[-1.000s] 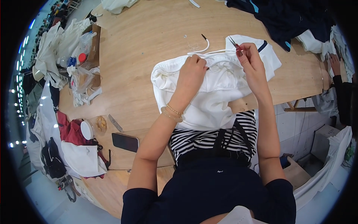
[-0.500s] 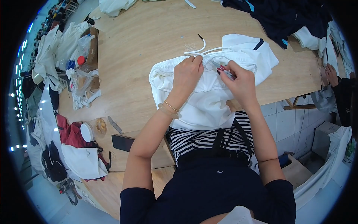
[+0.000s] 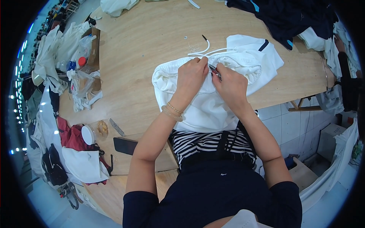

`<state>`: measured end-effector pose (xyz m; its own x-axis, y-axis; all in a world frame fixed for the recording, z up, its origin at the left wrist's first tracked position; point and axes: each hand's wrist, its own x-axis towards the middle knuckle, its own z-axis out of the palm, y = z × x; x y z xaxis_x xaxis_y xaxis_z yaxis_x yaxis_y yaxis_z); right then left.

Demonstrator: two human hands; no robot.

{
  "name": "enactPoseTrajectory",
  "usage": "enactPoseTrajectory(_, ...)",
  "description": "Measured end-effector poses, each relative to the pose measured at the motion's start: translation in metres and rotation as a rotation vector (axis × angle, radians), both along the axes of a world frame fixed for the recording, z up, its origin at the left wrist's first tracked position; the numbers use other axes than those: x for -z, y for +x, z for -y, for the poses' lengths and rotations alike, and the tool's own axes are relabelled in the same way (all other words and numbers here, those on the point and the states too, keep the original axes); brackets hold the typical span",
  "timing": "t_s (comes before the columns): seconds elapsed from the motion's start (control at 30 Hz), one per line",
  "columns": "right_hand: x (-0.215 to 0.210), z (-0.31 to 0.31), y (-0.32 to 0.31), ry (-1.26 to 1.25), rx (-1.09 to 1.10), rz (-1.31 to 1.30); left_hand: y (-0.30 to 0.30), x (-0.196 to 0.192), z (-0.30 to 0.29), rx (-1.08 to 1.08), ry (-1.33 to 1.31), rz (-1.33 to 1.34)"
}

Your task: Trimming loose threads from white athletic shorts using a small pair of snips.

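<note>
A white garment with a gathered elastic waistband lies over the near edge of the table and onto my lap. My left hand pinches the front of its waistband, fingers closed on the fabric. Close beside it, my right hand is closed round small thread snips with a reddish grip. Their metal tip points at the waistband by my left fingertips; whether the blades touch a thread is too small to tell. A white drawstring with a dark tip trails from the waistband onto the tabletop.
Wooden table; dark garments at far right. At left stand a cardboard box with plastic bags, a white-lidded jar, a grey blade-like tool and a black phone. Another person's arm reaches in at right.
My right hand has moved left with the snips, bringing their tip next to my left fingers. My left hand keeps its place. At right, the other person's hand has moved farther away.
</note>
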<state>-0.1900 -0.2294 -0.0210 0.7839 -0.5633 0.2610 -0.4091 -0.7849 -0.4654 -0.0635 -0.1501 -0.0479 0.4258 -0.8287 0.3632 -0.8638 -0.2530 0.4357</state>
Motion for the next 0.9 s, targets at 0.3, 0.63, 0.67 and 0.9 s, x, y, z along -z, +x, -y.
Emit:
enactPoseTrajectory(0.3, 0.004, -0.003, 0.006, -0.003, 0.039, -0.028, -0.001, 0.000, 0.000, 0.002, 0.005, 0.016)
enactPoseTrajectory(0.63, 0.009, 0.000, 0.005, 0.026, 0.044, 0.013, 0.001, 0.000, 0.001, -0.042, 0.022, -0.022)
enactPoseTrajectory(0.67, 0.008, 0.002, 0.003, 0.061, 0.065, 0.029, 0.006, -0.005, 0.002, -0.044, 0.023, -0.017)
enactPoseTrajectory(0.9, -0.018, 0.025, -0.022, 0.549, 0.235, 0.353, 0.065, -0.067, -0.058, -0.464, -0.366, -0.212)
